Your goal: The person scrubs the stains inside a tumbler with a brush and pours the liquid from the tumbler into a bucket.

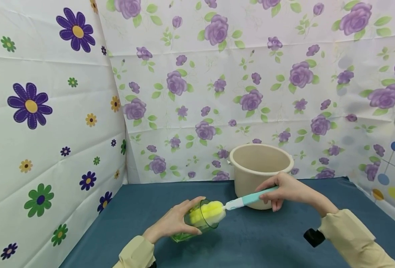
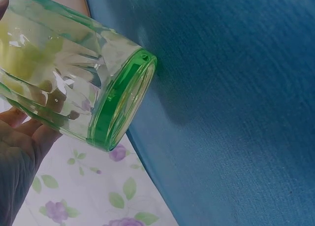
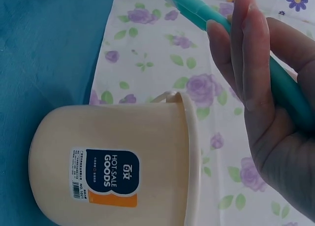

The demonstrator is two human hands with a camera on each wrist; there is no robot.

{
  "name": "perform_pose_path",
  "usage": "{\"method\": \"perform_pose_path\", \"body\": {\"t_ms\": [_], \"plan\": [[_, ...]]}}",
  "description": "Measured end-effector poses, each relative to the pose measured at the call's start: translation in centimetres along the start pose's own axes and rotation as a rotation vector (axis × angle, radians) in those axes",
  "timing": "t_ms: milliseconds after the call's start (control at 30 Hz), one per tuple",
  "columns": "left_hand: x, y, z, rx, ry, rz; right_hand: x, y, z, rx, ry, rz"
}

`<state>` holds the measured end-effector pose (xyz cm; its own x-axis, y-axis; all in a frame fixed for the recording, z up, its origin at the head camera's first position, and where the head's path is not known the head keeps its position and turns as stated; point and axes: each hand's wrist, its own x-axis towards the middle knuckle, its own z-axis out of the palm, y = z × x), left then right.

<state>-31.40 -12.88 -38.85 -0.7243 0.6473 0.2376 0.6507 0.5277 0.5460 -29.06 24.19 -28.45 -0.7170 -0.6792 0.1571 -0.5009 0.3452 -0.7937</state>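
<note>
My left hand (image 1: 175,220) grips a clear green glass cup (image 2: 64,73), tilted with its mouth to the right and its base toward the lower left. In the head view a yellow and white sponge head (image 1: 211,211) sits partly inside the cup's mouth. It belongs to a bottle brush with a turquoise and white handle (image 1: 251,198). My right hand (image 1: 286,190) holds that handle between thumb and fingers. In the right wrist view the fingers (image 3: 256,63) lie along the handle, whose rear end runs into the palm.
Behind the right hand a beige bucket (image 1: 241,178) stands upright on the dark blue tablecloth (image 1: 144,201); its side bears a label (image 3: 106,177). Floral cloth (image 1: 190,93) hangs at the back, and a flower-printed sheet (image 1: 50,149) closes off the left.
</note>
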Motion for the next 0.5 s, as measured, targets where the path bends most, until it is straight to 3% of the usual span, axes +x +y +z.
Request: {"method": "perform_pose_path", "body": {"t_ms": [500], "plan": [[0.05, 0.02, 0.05, 0.02, -0.002, 0.01, -0.61, -0.81, -0.16, 0.017, -0.028, -0.018]]}}
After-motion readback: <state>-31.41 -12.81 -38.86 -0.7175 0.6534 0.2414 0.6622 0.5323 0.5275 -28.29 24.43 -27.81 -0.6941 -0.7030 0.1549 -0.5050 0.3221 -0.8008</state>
